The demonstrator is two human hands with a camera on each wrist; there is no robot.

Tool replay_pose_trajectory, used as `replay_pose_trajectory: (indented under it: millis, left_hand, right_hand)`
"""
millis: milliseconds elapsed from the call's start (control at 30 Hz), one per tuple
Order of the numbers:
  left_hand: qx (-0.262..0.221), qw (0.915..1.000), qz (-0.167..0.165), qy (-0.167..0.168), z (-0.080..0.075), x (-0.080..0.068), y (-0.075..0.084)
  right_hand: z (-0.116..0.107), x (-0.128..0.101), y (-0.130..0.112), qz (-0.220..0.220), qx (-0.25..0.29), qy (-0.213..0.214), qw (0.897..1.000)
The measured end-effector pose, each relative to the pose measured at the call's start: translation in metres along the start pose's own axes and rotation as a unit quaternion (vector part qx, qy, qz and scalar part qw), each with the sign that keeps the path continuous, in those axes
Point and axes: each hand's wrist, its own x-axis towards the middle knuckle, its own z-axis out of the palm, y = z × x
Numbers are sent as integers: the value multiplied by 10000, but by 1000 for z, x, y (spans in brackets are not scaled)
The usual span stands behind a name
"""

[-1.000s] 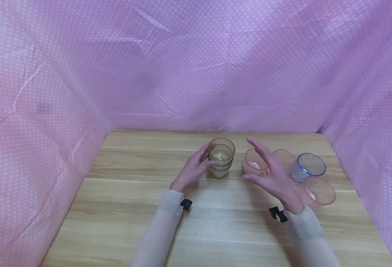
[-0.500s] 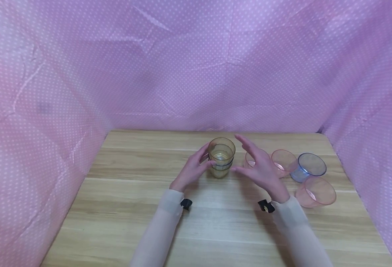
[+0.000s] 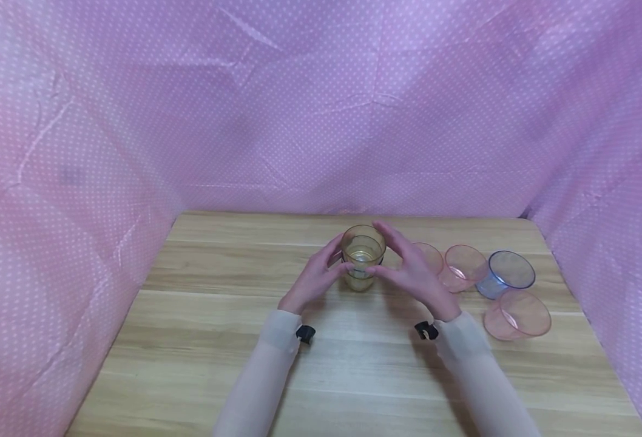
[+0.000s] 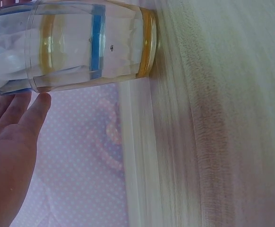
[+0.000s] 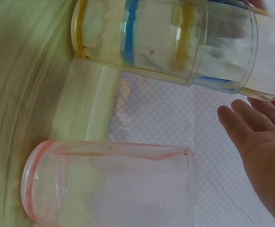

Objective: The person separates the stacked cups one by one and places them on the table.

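A nested stack of clear tumblers, yellow with a blue one between [image 3: 360, 283], stands upright on the table, mouths up. My left hand [image 3: 312, 274] holds the stack from the left, thumb at the front and fingers behind. From the right, my right hand [image 3: 416, 279] curves about the upper part, its thumb overlapping the stack in the head view. In the right wrist view the right fingertips [image 5: 227, 116] lie right beside the top rims. A pink tumbler [image 5: 128, 184] stands just right of the stack, partly hidden behind my right hand in the head view.
Farther right on the wooden table [image 3: 190, 340] stand another pink tumbler [image 3: 463, 278], a blue tumbler [image 3: 493, 285] and, nearer the front, a third pink one [image 3: 498, 318]. Pink dotted cloth [image 3: 321, 121] hangs behind and at both sides.
My right hand has moved left from in front of the pink tumblers to the right side of the stack. My left hand and the stack have stayed in place.
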Motion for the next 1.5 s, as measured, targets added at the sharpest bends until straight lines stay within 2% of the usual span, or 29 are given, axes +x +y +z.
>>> replay_pose_trajectory:
  millis: [367, 800, 1000, 1133, 1300, 1500]
  left_hand:
    - [-7, 10000, -91, 35, 1, -1, 1]
    - [10, 9999, -105, 30, 0, -1, 1]
    - [-27, 9995, -292, 70, 0, -4, 2]
    - [-134, 9996, -249, 88, 0, -7, 2]
    - [-185, 9994, -294, 7, -2, -8, 0]
    - [205, 9984, -451, -273, -8, -6, -5]
  right_hand:
    - [5, 6, 8, 362, -91, -218, 9991]
    - [8, 9, 11, 418, 259, -236, 9985]
    - [8, 9, 11, 431, 411, -283, 9978]
    - [9, 8, 11, 427, 413, -316, 9977]
    - [10, 7, 13, 396, 376, -310, 9980]
    - [11, 6, 12, 436, 328, -319, 9980]
